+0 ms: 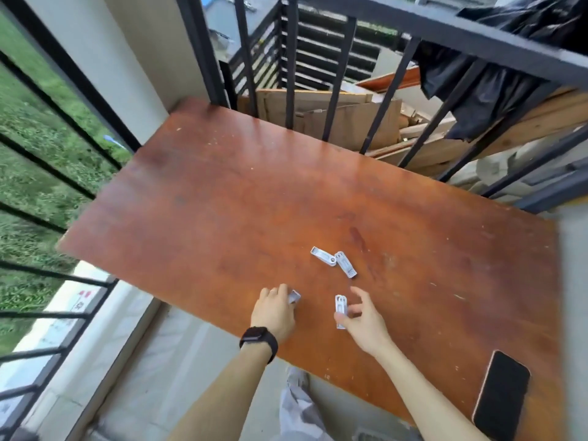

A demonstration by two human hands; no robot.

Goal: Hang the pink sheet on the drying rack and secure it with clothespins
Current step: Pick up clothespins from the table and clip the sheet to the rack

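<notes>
Viewed from above: reddish-brown wooden table (254,192) on a balcony, set against a dark metal railing (394,30). Left hand (275,308) resting at the near table edge, fingers curled around one white clothespin (294,296), of which only the tip protrudes past the fingertips; grasp confirmed. Black smartwatch (258,338) worn on the left wrist. Right hand (361,319) positioned just beside the left, thumb and fingers pinching a second white clothespin (340,310), held upright lengthwise and slightly above or against the tabletop; contact with the surface cannot be determined. Two further white clothespins (334,264) lying flat on the table just beyond the hands, touching each other at one end and forming a shallow V. Black phone (502,394) lying face up near the right-hand near corner of the table, well apart from the clothespins. Dark cloth (496,74) draped over the top rail at upper right. Stacked timber and cardboard (350,119) visible behind the railing bars. Grass (35,148) visible through the bars at left. Pink sheet and drying rack: not located in this view. Pale trousers (299,405) visible below the table edge between the forearms.
</notes>
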